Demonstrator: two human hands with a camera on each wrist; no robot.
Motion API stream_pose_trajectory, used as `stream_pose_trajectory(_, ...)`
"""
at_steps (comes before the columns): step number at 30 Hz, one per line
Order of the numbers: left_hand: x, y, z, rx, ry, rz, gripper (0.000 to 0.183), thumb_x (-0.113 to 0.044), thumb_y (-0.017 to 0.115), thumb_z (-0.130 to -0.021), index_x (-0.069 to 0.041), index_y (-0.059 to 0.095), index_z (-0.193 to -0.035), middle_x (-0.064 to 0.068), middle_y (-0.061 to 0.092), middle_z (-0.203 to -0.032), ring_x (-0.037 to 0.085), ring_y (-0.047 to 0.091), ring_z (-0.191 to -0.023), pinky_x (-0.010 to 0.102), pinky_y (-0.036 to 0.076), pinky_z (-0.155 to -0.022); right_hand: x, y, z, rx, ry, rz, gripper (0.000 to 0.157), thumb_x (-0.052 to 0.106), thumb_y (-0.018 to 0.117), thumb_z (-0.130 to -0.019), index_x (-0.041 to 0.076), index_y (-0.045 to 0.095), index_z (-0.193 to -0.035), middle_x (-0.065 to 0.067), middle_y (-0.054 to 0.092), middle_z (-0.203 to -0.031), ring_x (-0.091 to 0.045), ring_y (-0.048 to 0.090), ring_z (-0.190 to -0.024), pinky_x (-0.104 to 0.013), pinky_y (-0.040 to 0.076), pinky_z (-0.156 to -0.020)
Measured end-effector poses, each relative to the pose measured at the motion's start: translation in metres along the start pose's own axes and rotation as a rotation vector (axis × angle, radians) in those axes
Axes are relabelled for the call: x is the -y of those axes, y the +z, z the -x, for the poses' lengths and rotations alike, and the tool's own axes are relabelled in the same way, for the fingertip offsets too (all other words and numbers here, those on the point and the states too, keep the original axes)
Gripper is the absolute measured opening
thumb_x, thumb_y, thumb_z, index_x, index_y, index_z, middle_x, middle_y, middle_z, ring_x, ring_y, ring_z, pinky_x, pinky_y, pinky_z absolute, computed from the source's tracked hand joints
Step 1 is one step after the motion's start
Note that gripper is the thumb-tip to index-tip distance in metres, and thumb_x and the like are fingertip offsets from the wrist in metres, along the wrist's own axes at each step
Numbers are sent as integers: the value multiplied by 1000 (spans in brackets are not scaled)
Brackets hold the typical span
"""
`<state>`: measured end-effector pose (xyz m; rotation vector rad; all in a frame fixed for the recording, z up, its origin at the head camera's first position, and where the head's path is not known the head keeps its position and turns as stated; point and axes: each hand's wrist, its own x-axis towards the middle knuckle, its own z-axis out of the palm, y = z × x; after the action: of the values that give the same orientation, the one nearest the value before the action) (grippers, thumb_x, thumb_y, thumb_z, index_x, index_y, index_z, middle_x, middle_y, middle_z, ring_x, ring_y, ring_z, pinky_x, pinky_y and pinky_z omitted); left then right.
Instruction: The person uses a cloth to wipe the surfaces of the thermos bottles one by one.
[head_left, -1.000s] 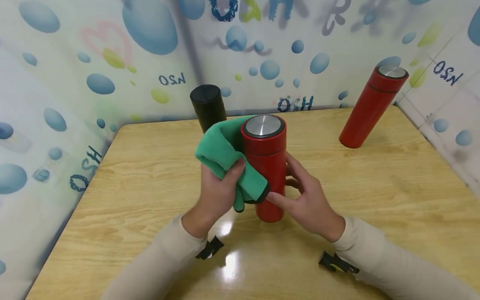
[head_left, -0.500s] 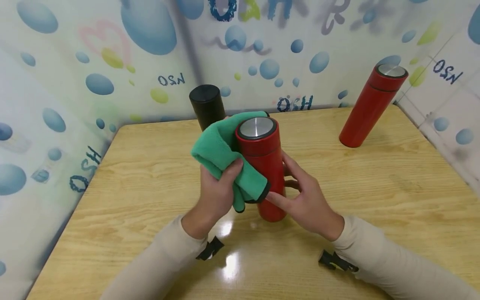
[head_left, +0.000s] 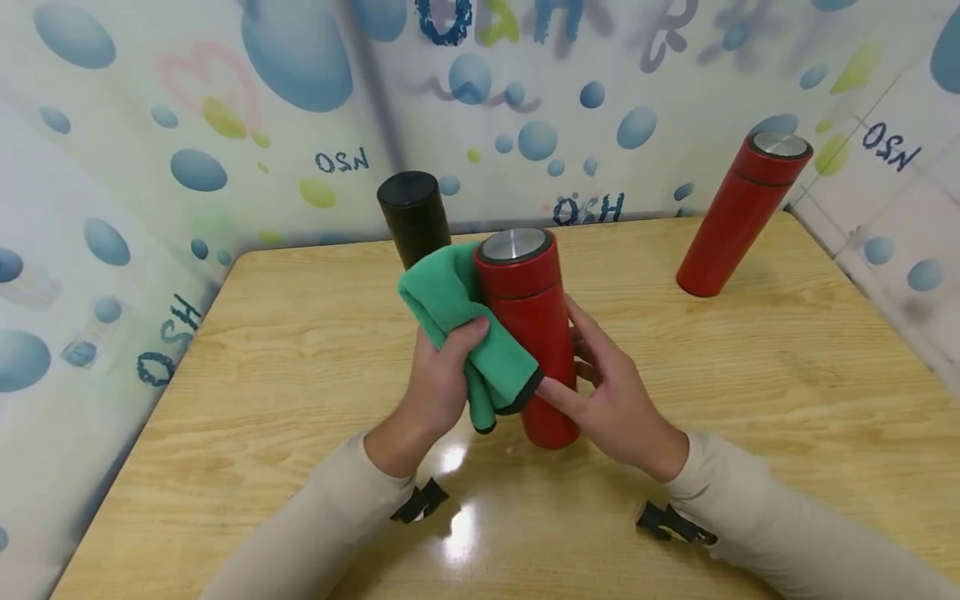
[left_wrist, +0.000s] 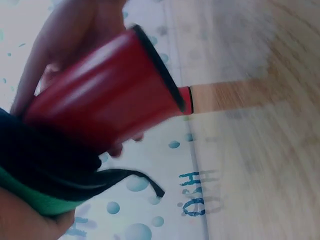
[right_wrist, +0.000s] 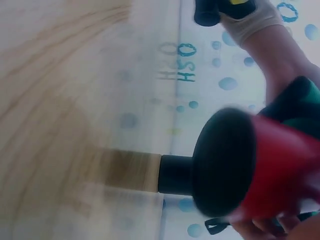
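A red vacuum flask (head_left: pixel 534 333) with a silver-topped lid is held over the table, leaning a little left at the top. Its black base (right_wrist: pixel 225 162) shows clear of the table in the right wrist view. My right hand (head_left: pixel 618 408) grips the flask's lower right side, the thumb in front near the cloth's corner. With thumb and fingers, my left hand (head_left: pixel 438 379) holds a folded green cloth (head_left: pixel 442 287) with black edging against the flask's left side. In the left wrist view, the cloth's dark edging (left_wrist: pixel 50 150) wraps close to the flask. The left fingers behind the cloth are mostly hidden.
A black flask (head_left: pixel 414 218) stands at the back, partly covered by the cloth in the head view. Another red flask (head_left: pixel 738 221) stands at the back right. The wooden table (head_left: pixel 262 375) ends at a patterned wall (head_left: pixel 262 167).
The cloth's upper part has slipped from behind the lid toward the left. The held flask now leans more, its top shifted left and its base right. The right hand keeps its grip.
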<state>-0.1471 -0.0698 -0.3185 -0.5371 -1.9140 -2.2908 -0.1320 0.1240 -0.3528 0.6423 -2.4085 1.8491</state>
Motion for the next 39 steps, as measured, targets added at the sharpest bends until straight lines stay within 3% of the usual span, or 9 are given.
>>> stream_pose_trajectory(3,-1,2,0,-10,7,48,37,-17,51,-89,2,50,-120,-5,62,-105,9,64,-91,27,53,-89,-1,1,-1,-12,18,1,91,10,74,-89,38,21,-158,-5,54,-132,-23,60,-116,-38,57,-94)
stream_pose_trajectory(6,-1,5,1,10,-1,40,38,-18,50,-90,3,49,-122,-5,61,-106,10,64,-92,28,53,-89,-1,0,-1,-32,66,-29,89,9,75,-87,30,25,-157,-6,55,-127,-25,64,-111,-32,57,-93)
stream_pose_trajectory(10,0,6,4,-12,-29,14,35,-18,49,-90,3,49,-117,-4,59,-101,9,62,-90,27,51,-89,0,0,2,-35,128,-117,70,7,74,-87,12,40,-147,-8,56,-126,-27,65,-109,-27,57,-90)
stream_pose_trajectory(13,-1,5,3,-67,-40,33,33,-18,49,-89,0,50,-117,-4,59,-100,9,61,-89,26,50,-89,0,1,3,-15,120,-185,56,10,69,-92,9,46,-142,-10,57,-128,-27,65,-109,-31,59,-88)
stream_pose_trajectory(18,-3,3,0,-127,-34,107,40,-19,48,-89,-4,50,-126,-3,61,-109,10,64,-91,27,51,-92,-1,2,4,75,100,-235,52,20,57,-100,12,42,-148,-16,59,-126,-25,69,-101,-37,61,-83)
stream_pose_trajectory(22,-3,2,1,-116,-58,116,41,-19,47,-90,-5,49,-128,-2,61,-113,11,65,-93,28,52,-93,-3,4,4,159,119,-233,53,22,54,-102,16,35,-151,-14,59,-126,-28,65,-107,-42,59,-85)
stream_pose_trajectory(27,-2,1,-1,-100,-53,99,42,-21,47,-91,-7,48,-130,0,60,-117,14,64,-98,30,52,-94,-5,4,3,208,78,-219,50,24,43,-106,22,28,-154,-11,57,-128,-30,61,-112,-43,57,-87)
stream_pose_trajectory(39,0,1,-1,-119,-87,96,41,-22,44,-94,-8,46,-132,1,60,-115,15,63,-99,30,51,-93,-1,2,4,324,180,-321,47,32,30,-108,19,22,-152,-16,54,-124,-35,59,-109,-47,58,-83)
